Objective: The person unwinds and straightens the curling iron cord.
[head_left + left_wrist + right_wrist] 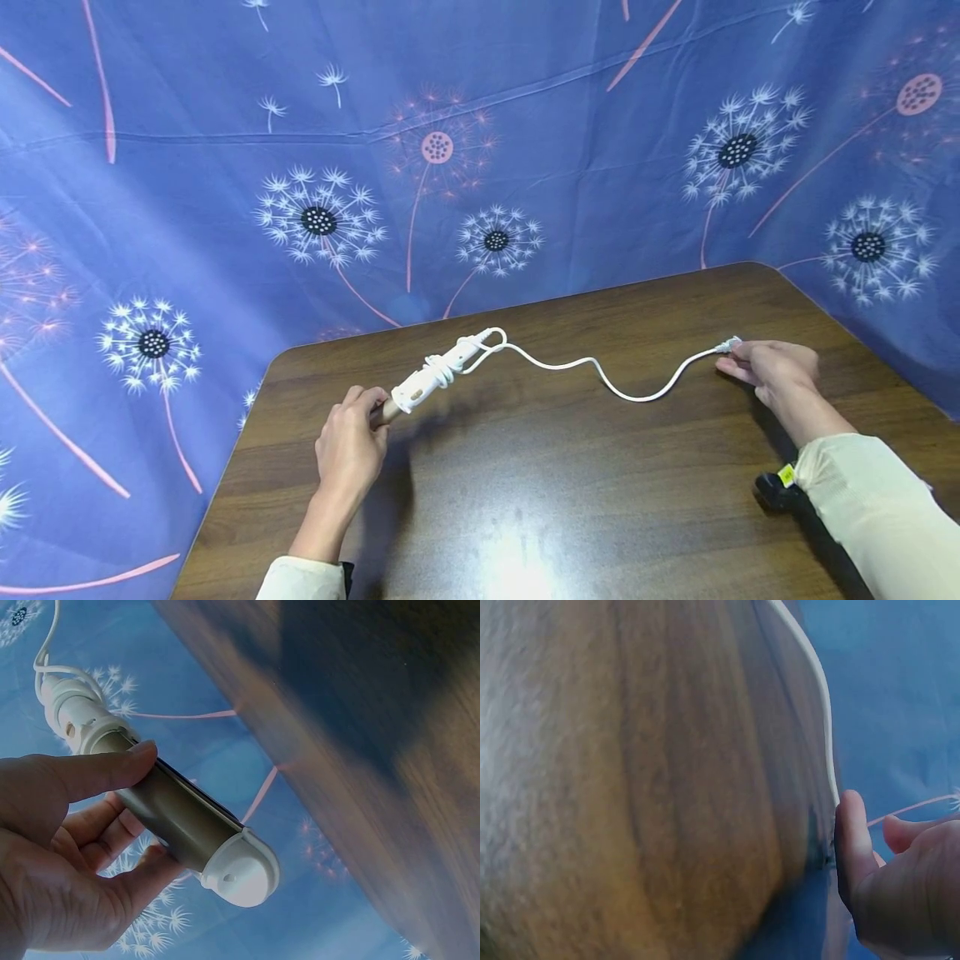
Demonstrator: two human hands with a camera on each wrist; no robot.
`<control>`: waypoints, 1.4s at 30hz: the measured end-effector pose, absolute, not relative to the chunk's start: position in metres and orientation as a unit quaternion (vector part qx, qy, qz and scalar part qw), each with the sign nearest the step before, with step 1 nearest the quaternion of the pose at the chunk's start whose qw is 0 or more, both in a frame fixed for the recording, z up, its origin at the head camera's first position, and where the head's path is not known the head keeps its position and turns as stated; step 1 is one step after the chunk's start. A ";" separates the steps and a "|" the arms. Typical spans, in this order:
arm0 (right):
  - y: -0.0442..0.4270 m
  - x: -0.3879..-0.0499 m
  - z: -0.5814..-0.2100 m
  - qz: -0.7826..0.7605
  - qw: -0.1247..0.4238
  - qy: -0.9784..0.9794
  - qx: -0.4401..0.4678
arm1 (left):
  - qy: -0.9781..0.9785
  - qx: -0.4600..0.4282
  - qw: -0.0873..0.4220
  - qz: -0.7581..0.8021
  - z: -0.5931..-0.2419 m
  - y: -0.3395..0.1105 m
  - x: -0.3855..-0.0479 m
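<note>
A blue cloth point(570, 167) printed with white and pink dandelions fills the background. In front of it stands the brown wooden surface point(600, 467), with a bright glare near its front edge. Two pale sleeves reach in, the right one point(885, 500) showing more than the left point(300, 579). The curler point(416, 388) is held up over the left part of the surface, tilted, its white handle pointing up and to the right in the head view. The left hand point(351, 442) grips its bronze barrel point(180, 814), thumb on one side and fingers on the other; a white cap point(244, 874) ends the barrel. The right hand point(776, 367), well apart, pinches the plug between thumb and fingers. The white cord point(637, 398) loops round the handle, then runs in waves to the small plug point(727, 344).
</note>
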State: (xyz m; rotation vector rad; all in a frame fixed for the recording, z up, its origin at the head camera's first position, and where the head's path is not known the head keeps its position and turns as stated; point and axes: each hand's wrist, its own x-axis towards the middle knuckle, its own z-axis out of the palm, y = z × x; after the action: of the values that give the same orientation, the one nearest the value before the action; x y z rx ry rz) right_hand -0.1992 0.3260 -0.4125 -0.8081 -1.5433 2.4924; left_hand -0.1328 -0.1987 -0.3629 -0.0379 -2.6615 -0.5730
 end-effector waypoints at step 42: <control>0.238 -0.208 -0.366 0.704 -0.015 -0.710 0.011 | -0.955 -0.021 0.216 -0.203 -0.362 -0.194 -0.132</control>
State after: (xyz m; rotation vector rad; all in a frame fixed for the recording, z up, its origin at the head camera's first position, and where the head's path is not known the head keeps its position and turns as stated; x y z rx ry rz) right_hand -0.2084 0.2381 -0.3657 0.0364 -2.2524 2.2322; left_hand -0.1316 -0.1943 -0.3617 -0.0575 -2.6457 -0.5638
